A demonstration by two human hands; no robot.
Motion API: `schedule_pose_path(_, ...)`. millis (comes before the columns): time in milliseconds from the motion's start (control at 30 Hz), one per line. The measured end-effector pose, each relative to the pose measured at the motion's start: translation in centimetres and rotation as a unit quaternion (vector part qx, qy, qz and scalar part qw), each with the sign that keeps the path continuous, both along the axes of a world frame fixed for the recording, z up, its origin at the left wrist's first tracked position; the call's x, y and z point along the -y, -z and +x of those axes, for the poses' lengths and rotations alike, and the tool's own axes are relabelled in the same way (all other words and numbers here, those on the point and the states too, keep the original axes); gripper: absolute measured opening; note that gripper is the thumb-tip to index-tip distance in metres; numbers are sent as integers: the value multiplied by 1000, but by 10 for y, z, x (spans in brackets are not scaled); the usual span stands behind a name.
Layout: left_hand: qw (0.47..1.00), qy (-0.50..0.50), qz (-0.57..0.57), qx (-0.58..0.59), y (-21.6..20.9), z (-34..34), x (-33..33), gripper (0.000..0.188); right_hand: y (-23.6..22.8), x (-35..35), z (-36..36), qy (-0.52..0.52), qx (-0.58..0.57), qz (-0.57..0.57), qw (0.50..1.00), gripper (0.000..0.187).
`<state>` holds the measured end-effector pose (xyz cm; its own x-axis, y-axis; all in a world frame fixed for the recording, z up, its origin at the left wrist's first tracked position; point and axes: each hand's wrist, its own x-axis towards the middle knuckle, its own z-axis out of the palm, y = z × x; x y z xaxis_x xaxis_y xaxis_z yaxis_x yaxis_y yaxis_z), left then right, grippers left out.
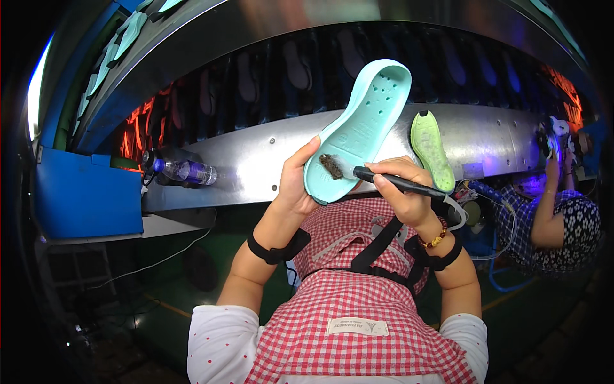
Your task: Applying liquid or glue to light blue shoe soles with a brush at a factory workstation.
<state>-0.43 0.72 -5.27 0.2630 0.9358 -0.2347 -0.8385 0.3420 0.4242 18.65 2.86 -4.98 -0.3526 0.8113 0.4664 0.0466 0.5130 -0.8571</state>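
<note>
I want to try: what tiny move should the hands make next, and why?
Probably sweep the brush along the turquoise sole: the right hand holds the brush, bristles over the near end, and the left hand holds the sole.

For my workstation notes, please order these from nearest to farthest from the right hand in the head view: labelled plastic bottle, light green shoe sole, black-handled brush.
1. Black-handled brush: held in the right hand.
2. Light green shoe sole: just beyond the hand, slightly right.
3. Labelled plastic bottle: well to the left.

Matt rubbery sole, shiny metal ledge, cloth apron
</note>
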Motion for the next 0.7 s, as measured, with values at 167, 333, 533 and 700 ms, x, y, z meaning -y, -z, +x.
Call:
schedule_pose_path(167,1000,-24,-7,-12,3,2,-3,50,2,-6,-1,30,5,67,997,16)
schedule_pose_path(333,999,-24,-7,-38,2,6,-2,51,1,-20,5,83,18,107,991,15)
schedule_pose_path(533,998,-17,-37,-47,-1,23,6,51,10,-52,15,200,25,33,979,17)
schedule_pose_path(700,998,-23,-35,-47,-9,33,3,50,-5,-45,5,114,87,99,985,27)
